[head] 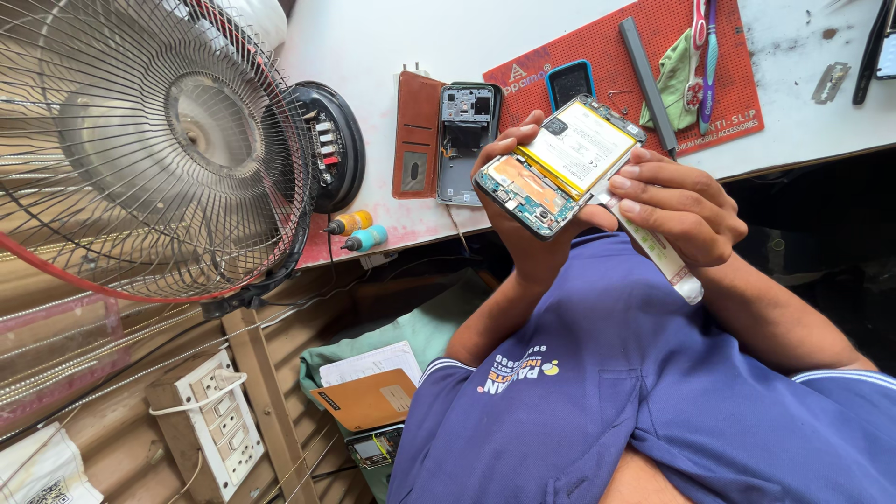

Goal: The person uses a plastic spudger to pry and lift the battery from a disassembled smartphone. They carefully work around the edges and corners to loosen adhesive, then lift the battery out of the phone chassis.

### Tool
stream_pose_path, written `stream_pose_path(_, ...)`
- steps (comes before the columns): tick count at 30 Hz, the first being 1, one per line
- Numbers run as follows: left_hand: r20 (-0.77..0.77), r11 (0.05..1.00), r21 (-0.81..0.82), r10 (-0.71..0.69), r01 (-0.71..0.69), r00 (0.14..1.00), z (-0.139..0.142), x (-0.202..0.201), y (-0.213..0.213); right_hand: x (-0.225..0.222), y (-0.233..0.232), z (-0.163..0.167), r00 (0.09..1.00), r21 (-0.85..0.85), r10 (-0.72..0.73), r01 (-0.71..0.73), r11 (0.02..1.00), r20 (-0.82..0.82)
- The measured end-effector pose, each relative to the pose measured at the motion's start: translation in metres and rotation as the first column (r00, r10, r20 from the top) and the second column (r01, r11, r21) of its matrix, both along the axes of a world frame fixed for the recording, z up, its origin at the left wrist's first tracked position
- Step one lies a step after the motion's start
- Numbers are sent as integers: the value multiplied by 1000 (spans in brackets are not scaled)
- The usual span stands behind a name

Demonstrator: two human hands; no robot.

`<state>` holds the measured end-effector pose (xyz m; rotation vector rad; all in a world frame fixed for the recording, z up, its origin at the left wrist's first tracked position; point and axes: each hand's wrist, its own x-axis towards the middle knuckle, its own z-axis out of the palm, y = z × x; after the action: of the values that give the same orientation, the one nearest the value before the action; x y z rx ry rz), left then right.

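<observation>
Left hand [523, 201] cups an opened phone [558, 168] from beneath, fingers curled round its edges, battery and circuit board facing up, raised above the white bench [373, 37]. Right hand [677, 205] closed around a pale slim tool [665, 254], thumb pressed to the phone's side. On the bench behind: grey back cover [464, 145], brown wallet case [416, 135], red mat [653, 65] with toothbrushes [702, 51]. Wire-guard fan [140, 140] stands far left

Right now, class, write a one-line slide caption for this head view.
Left hand holds an opened phone, battery exposed, while the right hand holds a white tube at its edge.
</observation>
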<state>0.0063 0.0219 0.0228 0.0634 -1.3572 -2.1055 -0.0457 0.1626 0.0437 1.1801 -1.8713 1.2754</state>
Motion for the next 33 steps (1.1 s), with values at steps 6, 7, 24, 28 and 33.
stream_pose_path(6,32,997,57,58,-59,998,0,3,8,1,-5,-6,998,12,-25,26,1000,-49)
stream_pose_path(7,34,996,56,73,-75,997,-1,3,8,0,-4,-8,999,19,-4,5,1000,-45)
stream_pose_path(24,-11,979,-179,-97,94,995,-2,-5,-31,0,-2,13,620,-337,445,-290,896,647)
stream_pose_path(28,-6,979,-162,-125,122,992,-4,-5,-30,-2,3,15,522,-389,479,-280,878,706)
stream_pose_path(33,-18,979,34,-198,199,980,-5,-7,-38,-15,10,22,363,-590,586,-111,800,725)
